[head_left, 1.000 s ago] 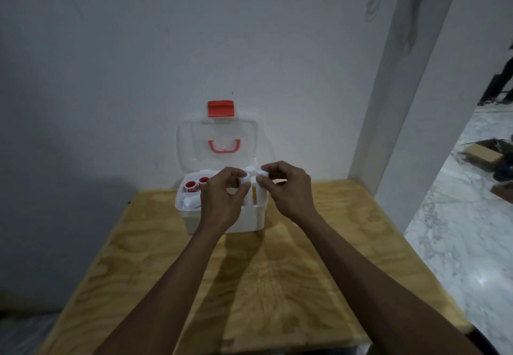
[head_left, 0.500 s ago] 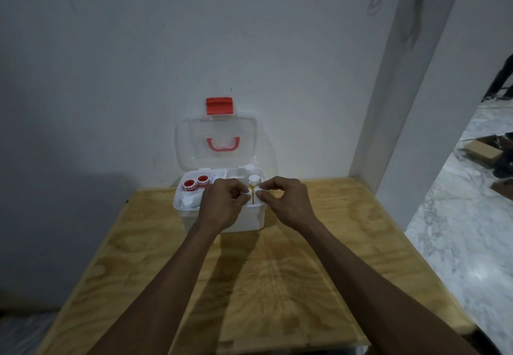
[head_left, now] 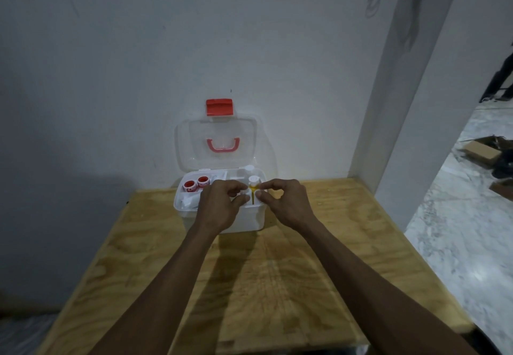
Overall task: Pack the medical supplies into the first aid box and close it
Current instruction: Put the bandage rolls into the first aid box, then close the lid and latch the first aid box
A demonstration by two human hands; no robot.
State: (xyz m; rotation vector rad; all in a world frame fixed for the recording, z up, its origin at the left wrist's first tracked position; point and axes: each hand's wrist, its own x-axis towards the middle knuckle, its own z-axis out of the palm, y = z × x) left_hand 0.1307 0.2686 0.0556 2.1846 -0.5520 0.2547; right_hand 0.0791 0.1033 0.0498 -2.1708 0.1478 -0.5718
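First aid box (head_left: 222, 217): sitting centre frame on the tabletop (head_left: 277, 285), lid (head_left: 216, 143) standing open | left hand (head_left: 219, 207), right hand (head_left: 286, 204): we are pinching small white items over its right compartment, beside a yellow bottle (head_left: 253, 188) | red-capped rolls (head_left: 196, 184): lying in its left compartment.

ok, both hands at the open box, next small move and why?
Probably let go and draw both hands back. The left hand and right hand each pinch a small white item already down inside the first aid box, beside the yellow bottle. The lid stands open, so closing likely follows.
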